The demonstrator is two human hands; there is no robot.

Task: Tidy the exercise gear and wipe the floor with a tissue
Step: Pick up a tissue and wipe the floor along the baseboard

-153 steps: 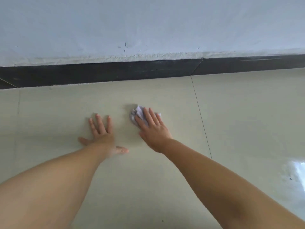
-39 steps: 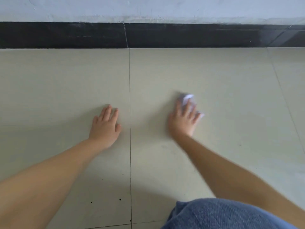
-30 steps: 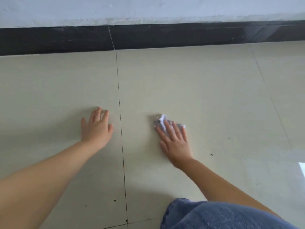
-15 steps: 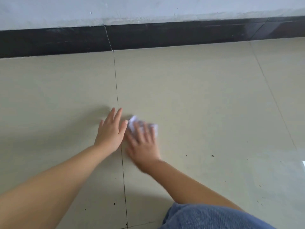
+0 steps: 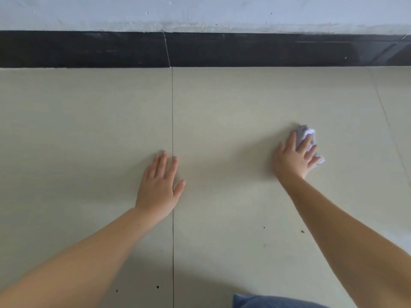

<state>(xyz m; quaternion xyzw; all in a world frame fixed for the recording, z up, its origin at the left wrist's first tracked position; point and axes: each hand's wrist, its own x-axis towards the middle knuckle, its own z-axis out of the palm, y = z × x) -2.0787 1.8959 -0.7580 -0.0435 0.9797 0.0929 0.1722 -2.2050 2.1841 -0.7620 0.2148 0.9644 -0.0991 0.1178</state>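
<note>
A crumpled white tissue [image 5: 305, 133] lies on the pale tiled floor [image 5: 233, 112] at the right. My right hand [image 5: 294, 157] presses it flat against the floor with straight, spread fingers; most of the tissue is hidden under the fingers. My left hand [image 5: 159, 185] rests palm down on the floor beside a dark grout line [image 5: 172, 112], fingers straight and together. No exercise gear is in view.
A black skirting strip [image 5: 200, 50] runs along the foot of a pale wall [image 5: 200, 12] at the top. Small dark specks [image 5: 302, 231] dot the floor near me. Blue denim on my knee [image 5: 266, 302] shows at the bottom edge.
My right hand has swept the tissue from beside my left hand far out to the right. My left hand stays flat on the floor by the grout line.
</note>
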